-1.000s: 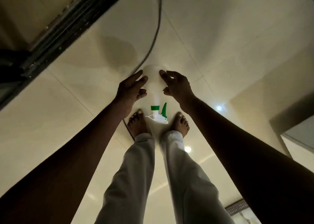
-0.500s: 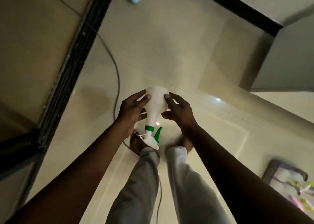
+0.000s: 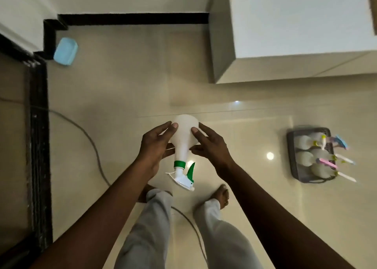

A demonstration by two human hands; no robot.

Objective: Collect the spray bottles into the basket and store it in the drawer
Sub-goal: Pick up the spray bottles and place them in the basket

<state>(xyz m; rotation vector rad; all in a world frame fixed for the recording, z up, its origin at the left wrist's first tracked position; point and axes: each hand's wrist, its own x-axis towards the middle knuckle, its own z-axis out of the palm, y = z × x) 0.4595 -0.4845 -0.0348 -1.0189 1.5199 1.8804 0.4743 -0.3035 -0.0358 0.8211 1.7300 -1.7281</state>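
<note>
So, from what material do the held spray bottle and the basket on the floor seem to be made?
Spray bottle: probably plastic, matte milky white, with a glossier green collar and trigger. Basket: dark, seemingly mesh or perforated walls; plastic or metal cannot be told, the picture is blurred there.

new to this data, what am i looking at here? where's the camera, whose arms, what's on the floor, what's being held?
There is no robot: a person works with bare hands, and the single wide-angle camera sits on their head, looking down past their arms, legs and bare feet to a glossy cream tiled floor.

The left hand and right hand hold a white plastic spray bottle with a green collar and trigger between them, its base away from the camera and its nozzle pointing back toward the person.

On the floor to the right lies a dark mesh basket already holding several pale spray bottles with pink, yellow and blue nozzles. Also visible: a light blue plastic dish by the black skirting, a grey cable, and a white cabinet.
</note>
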